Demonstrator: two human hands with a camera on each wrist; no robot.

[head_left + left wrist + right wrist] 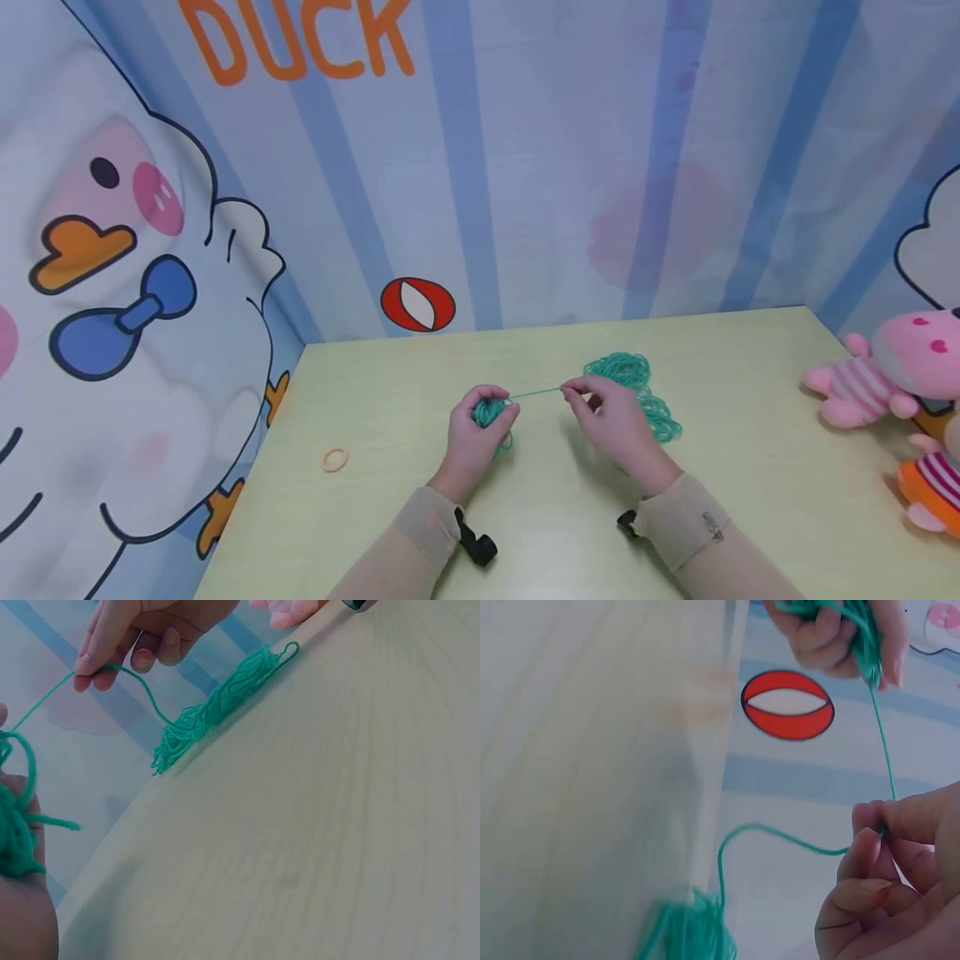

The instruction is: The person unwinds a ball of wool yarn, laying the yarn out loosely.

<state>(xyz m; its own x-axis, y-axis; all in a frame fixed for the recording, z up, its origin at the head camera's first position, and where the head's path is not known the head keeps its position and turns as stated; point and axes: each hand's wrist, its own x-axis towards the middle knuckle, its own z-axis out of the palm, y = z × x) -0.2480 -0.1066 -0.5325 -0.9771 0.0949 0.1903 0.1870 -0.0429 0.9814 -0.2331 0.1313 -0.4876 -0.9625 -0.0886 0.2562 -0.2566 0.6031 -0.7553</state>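
Note:
My left hand (471,437) grips a small wound bundle of green yarn (489,412), with a loose end hanging below the palm. A single strand runs taut from that bundle to my right hand (613,421), whose thumb and fingertips pinch it. Past the pinch, in the right wrist view, the strand (761,827) sags in a curve to a loose green skein (697,930). This skein (628,369) lies on the table behind and to the right of my right hand, partly hidden by it in the head view.
A peach-coloured ring (335,459) lies on the table (390,375) to the left. Pink plush toys (870,383) sit at the right edge, one in an orange outfit. A printed cloth backdrop (540,167) stands behind the table. Black straps (477,546) hang at the wrists.

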